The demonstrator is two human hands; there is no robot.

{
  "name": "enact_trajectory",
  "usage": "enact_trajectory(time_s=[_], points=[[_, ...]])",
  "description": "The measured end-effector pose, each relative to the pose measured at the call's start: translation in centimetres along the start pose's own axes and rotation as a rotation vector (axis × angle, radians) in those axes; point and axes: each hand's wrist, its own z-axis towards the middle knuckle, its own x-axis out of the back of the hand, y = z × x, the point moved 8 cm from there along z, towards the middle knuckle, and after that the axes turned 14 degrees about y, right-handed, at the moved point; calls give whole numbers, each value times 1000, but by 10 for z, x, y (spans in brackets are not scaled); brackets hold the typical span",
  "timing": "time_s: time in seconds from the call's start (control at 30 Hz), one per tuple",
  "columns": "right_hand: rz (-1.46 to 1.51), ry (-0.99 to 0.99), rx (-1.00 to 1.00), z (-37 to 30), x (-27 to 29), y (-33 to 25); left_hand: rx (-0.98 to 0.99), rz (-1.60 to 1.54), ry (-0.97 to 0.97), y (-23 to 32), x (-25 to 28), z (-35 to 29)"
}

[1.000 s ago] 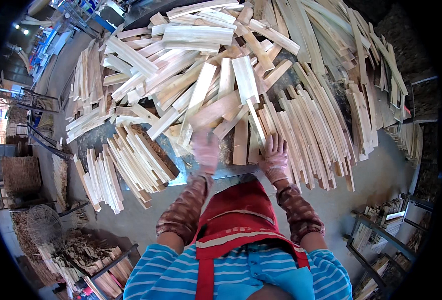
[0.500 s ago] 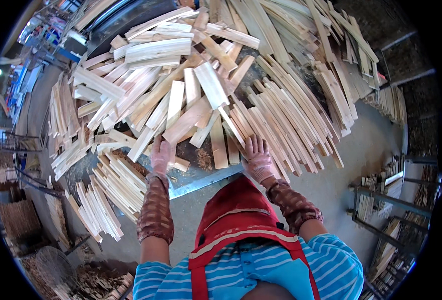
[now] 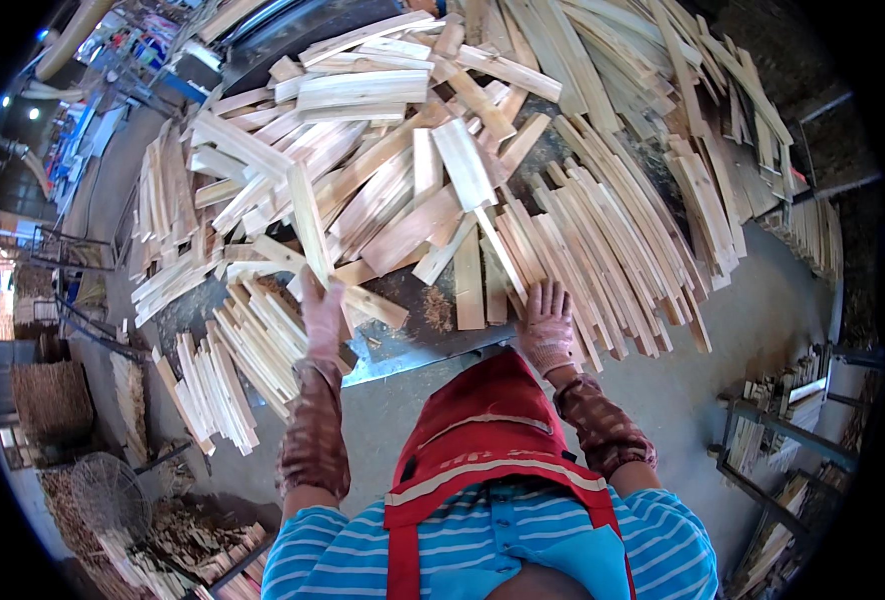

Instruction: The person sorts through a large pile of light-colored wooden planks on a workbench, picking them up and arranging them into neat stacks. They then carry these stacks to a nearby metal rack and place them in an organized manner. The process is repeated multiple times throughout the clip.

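My left hand (image 3: 323,318), in a pale pinkish glove, is closed around the near end of a narrow wooden slat (image 3: 308,215). That slat points away from me over the heap of loose wooden boards (image 3: 363,95). My right hand (image 3: 547,325), gloved the same way, lies with its fingers stretched out at the near ends of a row of slats (image 3: 603,240). A pale slat (image 3: 501,250) slants down toward its fingertips. The underside of the right palm is hidden.
Short stacks of slats (image 3: 253,340) lie at the left of the metal table edge (image 3: 423,355). Long boards (image 3: 573,60) fill the far right. A metal rack (image 3: 793,430) with wood stands at the right; a round fan (image 3: 111,497) stands at the lower left.
My left hand has taken hold of a slat and swung it up from the heap toward the far left. The view has shifted slightly; my right hand stays by the slat ends.
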Motion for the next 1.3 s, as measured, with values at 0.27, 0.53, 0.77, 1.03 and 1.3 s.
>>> enact_trajectory(time_s=[0.27, 0.53, 0.77, 1.03, 1.3], points=[[-16, -171, -7, 16, 23, -16, 577, -758, -294, -80, -103, -248], [-48, -174, -90, 20, 17, -14, -166, 728, -1045, -89, -200, -290], [-54, -40, -71, 29, 10, -14, -443, 609, -97, -3, -105, -37], [58, 13, -40, 45, 51, -28, -214, 1070, -427, -31, -100, 103], [96, 35, -35, 48, 53, -27, -367, 1030, -502, 86, -88, 145]])
